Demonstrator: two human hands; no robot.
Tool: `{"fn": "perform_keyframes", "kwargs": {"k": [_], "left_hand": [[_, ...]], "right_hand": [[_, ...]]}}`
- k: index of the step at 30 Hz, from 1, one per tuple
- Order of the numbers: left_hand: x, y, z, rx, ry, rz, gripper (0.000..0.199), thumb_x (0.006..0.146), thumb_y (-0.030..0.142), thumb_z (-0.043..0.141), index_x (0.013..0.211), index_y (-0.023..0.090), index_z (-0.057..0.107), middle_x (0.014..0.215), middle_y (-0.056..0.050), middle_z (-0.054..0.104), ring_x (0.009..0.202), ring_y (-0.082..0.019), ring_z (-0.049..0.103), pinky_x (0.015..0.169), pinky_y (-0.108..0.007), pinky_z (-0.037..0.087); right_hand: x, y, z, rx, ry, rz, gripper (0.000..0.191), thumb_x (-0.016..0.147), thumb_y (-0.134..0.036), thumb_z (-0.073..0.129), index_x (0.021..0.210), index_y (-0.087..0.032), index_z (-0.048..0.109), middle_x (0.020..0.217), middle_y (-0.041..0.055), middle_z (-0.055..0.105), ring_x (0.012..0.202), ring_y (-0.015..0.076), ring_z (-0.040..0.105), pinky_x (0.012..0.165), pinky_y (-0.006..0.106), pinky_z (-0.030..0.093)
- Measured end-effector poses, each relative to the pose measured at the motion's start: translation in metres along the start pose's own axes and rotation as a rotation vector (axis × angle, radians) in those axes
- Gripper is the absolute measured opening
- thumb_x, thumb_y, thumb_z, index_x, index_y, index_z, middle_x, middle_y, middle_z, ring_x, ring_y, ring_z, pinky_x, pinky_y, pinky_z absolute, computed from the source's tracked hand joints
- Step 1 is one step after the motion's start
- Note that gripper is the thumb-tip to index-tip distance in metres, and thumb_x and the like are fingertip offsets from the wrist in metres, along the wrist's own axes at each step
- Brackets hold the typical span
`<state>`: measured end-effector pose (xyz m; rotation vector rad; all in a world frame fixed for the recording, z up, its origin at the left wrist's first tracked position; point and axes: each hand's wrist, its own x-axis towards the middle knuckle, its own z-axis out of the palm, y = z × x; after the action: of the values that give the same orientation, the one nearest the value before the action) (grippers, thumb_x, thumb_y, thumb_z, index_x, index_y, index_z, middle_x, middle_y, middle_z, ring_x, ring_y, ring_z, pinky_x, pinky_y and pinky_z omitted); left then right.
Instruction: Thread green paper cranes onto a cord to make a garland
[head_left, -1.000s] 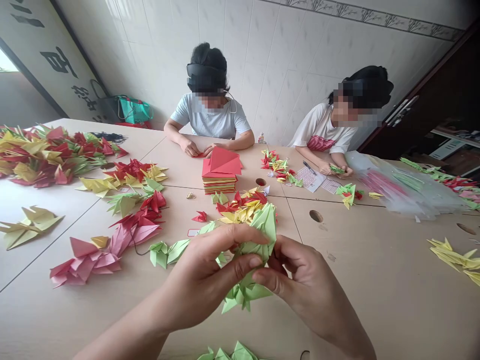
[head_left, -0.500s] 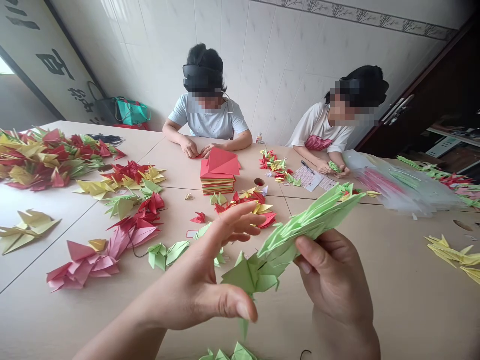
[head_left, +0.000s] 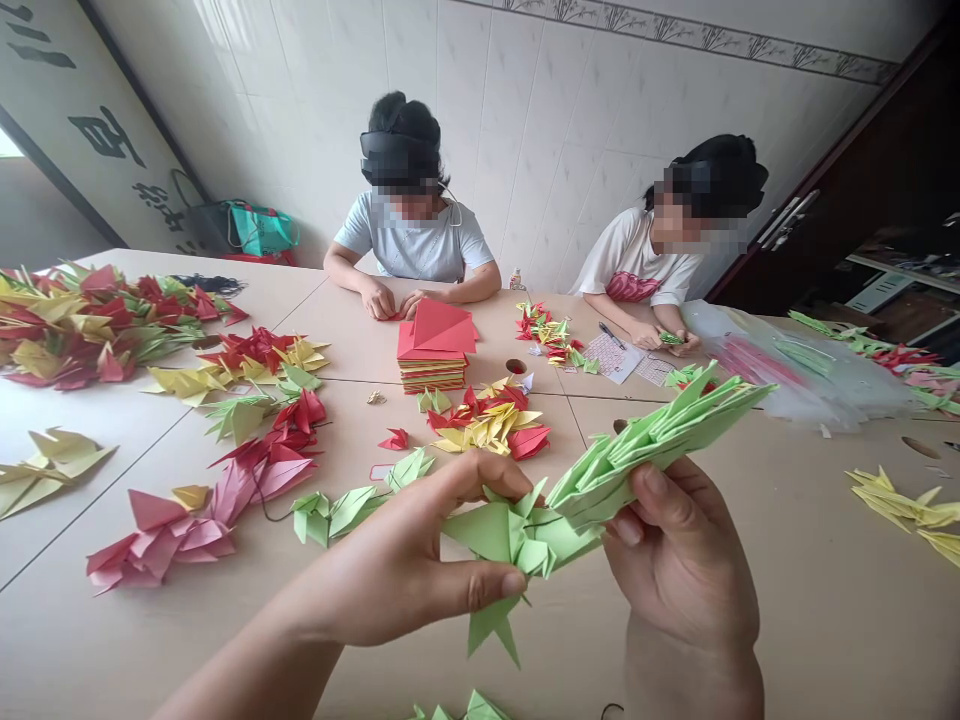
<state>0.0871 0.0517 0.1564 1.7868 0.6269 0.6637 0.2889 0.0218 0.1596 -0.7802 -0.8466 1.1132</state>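
Note:
My right hand (head_left: 686, 545) grips a thick bundle of folded light-green paper cranes (head_left: 652, 440), thumb on the near side. At the bundle's lower left end, my left hand (head_left: 397, 575) has thumb and fingers closed around a partly opened green paper crane (head_left: 495, 530). A dark thread seems to run between this crane and the bundle. Behind my left hand, more green cranes (head_left: 356, 510) lie on the table on a dark string. Several green crane tips (head_left: 480, 705) show at the bottom edge.
Pink cranes (head_left: 172, 540) lie at left, near a large mixed pile (head_left: 82, 320). A stack of coloured paper (head_left: 433, 370) stands mid-table, with red and yellow cranes (head_left: 487, 425) before it. Two people sit opposite, hands at work. Plastic bags (head_left: 810, 370) and yellow cranes (head_left: 904, 505) lie right.
My left hand was spread apart from the green crane and has now closed on it. The bundle in my right hand has shifted slightly right, and the crane at its end has turned and spread.

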Motion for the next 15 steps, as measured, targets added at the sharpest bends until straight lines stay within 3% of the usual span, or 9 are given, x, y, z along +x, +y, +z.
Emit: {"fn": "perform_keyframes", "kwargs": {"k": [8, 15], "left_hand": [[-0.0026, -0.0045, -0.0001, -0.454, -0.122, -0.055, 0.037, 0.082, 0.030, 0.072, 0.112, 0.026, 0.051, 0.102, -0.001, 0.055, 0.071, -0.008, 0.050, 0.059, -0.017, 0.042], [-0.0031, -0.0060, -0.0037, -0.627, -0.229, -0.104, 0.048, 0.076, 0.039, 0.077, 0.110, 0.025, 0.046, 0.106, -0.005, 0.059, 0.077, -0.011, 0.055, 0.061, -0.017, 0.045]], "right_hand": [[-0.0022, 0.0022, -0.0015, 0.025, -0.143, 0.021, 0.010, 0.074, -0.034, 0.079, 0.072, -0.025, 0.074, 0.056, -0.0016, 0.052, 0.049, 0.0095, 0.043, 0.044, 0.021, 0.042], [-0.0015, -0.0007, -0.0014, 0.059, -0.343, 0.111, 0.006, 0.083, -0.031, 0.071, 0.080, -0.026, 0.074, 0.073, 0.0014, 0.060, 0.071, 0.0176, 0.058, 0.056, 0.029, 0.053]]}}
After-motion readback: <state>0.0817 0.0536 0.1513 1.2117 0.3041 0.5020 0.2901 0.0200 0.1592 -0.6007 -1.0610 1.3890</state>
